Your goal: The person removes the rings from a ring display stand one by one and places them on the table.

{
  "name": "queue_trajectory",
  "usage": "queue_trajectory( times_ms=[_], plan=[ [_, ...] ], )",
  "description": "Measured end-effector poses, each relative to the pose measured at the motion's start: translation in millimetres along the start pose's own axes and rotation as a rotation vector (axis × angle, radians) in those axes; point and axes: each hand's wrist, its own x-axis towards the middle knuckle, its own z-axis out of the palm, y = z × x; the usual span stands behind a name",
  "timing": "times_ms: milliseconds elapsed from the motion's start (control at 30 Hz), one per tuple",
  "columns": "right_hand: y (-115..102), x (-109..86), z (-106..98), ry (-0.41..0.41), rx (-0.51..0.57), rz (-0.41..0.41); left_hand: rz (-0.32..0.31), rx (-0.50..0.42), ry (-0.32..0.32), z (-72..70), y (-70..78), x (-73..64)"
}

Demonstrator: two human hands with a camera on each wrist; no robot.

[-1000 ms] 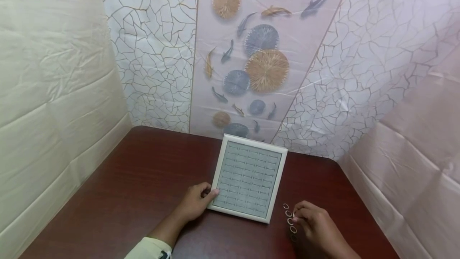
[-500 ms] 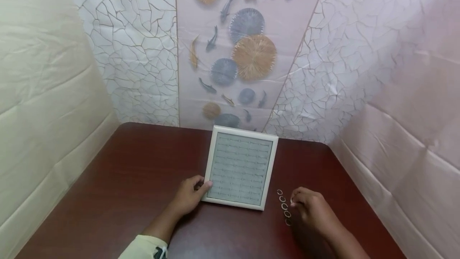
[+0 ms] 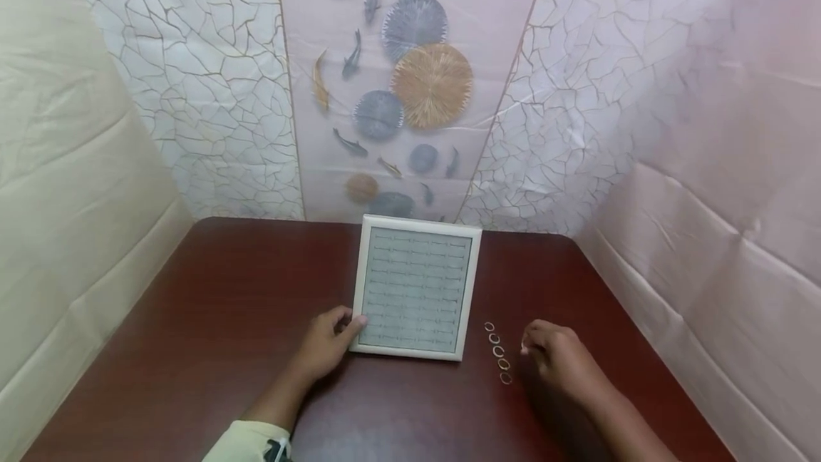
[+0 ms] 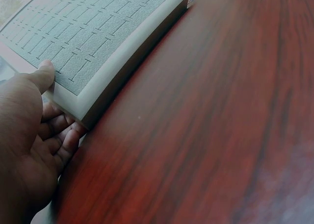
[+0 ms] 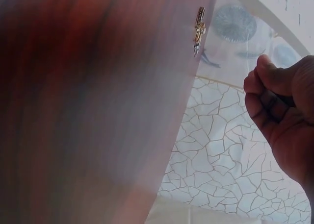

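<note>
A white-framed ring display tray (image 3: 411, 288) with a grey slotted pad stands tilted up on the table. My left hand (image 3: 326, 342) grips its lower left corner. In the left wrist view the thumb (image 4: 45, 76) lies on the frame's front and the other fingers are curled behind and beneath the edge. Several rings (image 3: 498, 352) lie in a slanting row right of the tray. Just right of that row, my right hand (image 3: 559, 358) pinches a small bright ring between thumb and forefinger, mostly hidden by the fingertips. Its thumb and fingertips (image 5: 262, 62) meet in the right wrist view.
The dark red wooden table (image 3: 256, 284) has rounded far corners. A patterned curtain (image 3: 212, 91) hangs behind it, and plain pale cloth (image 3: 77, 162) closes off both sides. A pale sleeve (image 3: 246, 440) covers the left forearm.
The head view has shifted, so the tray and rings appear farther left and higher. My right hand has drawn slightly rightward, away from the ring row. The left hand keeps its grip on the tray.
</note>
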Motion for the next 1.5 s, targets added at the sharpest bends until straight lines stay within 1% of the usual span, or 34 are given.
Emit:
queue_trajectory(
  times_ms=[133, 233, 433, 567, 700, 800, 900, 967, 1033, 1067, 1233, 1300, 1400, 1500],
  plan=[
    [3, 2.4, -1, -0.005, 0.023, 0.008, -0.022, 0.012, 0.002, -0.8, 0.4, 0.4],
    [6, 1.5, -1, -0.035, 0.044, 0.011, -0.042, 0.020, -0.004, -0.6, 0.4, -0.3],
    [10, -2.4, -2, -0.080, 0.073, 0.048, -0.034, 0.025, -0.012, 1.5, 3.3, 0.3],
    [12, -4.1, -4, -0.093, 0.083, 0.064, -0.050, 0.025, -0.031, 3.3, 5.3, 0.9],
    [15, -4.9, -5, -0.125, 0.081, 0.090, -0.066, 0.028, -0.044, 4.2, 6.5, 0.3],
    [17, -4.9, -6, -0.189, 0.076, 0.151, -0.069, 0.031, -0.047, 4.8, 7.0, 0.0],
    [19, -4.9, -8, -0.295, 0.054, 0.222, -0.078, 0.044, -0.045, 6.1, 6.4, 0.1],
    [20, -5.0, -9, -0.363, 0.047, 0.250, -0.086, 0.053, -0.044, 7.2, 6.0, 0.0],
    [20, -4.9, -10, -0.403, 0.032, 0.255, -0.096, 0.062, -0.041, 7.8, 5.8, -0.2],
    [20, -4.6, -10, -0.410, 0.023, 0.251, -0.098, 0.065, -0.039, 8.0, 5.6, -0.4],
    [22, -1.9, -10, -0.425, -0.026, 0.201, -0.108, 0.064, -0.028, 8.1, 5.5, -1.1],
    [24, -1.4, -9, -0.432, -0.025, 0.187, -0.118, 0.068, -0.028, 8.4, 5.4, -1.2],
    [25, -2.3, -7, -0.447, -0.010, 0.198, -0.127, 0.068, -0.040, 9.6, 5.8, -0.4],
    [26, -5.0, -6, -0.458, 0.004, 0.232, -0.132, 0.072, -0.052, 11.8, 7.0, 0.5]
  ],
)
